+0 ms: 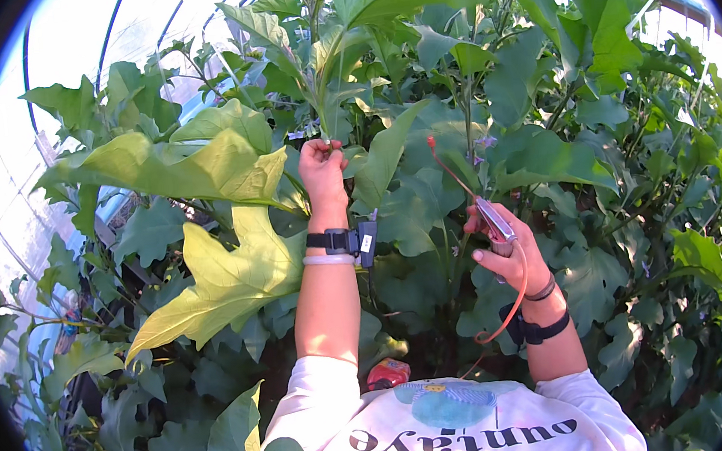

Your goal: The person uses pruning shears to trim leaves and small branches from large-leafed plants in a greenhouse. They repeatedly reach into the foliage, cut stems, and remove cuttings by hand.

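My left hand (324,169) is raised among the eggplant leaves, its fingertips pinched at a thin green eggplant stem (323,116). Exactly what lies between the fingertips is partly hidden. In my right hand (522,247) is a small metal-handled sprayer (496,220). Its thin wand rises up and left to a red nozzle (432,142), which stands apart from my left hand. An orange hose (523,282) loops down from the handle toward my waist. Pale purple eggplant flowers (486,142) show behind the wand.
Large yellow-green leaves (242,271) spread left of my left forearm. Dense eggplant foliage (592,289) surrounds both arms. A red object (388,373) shows past my shirt's edge, partly hidden. Curved greenhouse frame ribs (109,38) and plastic film (0,147) stand at left.
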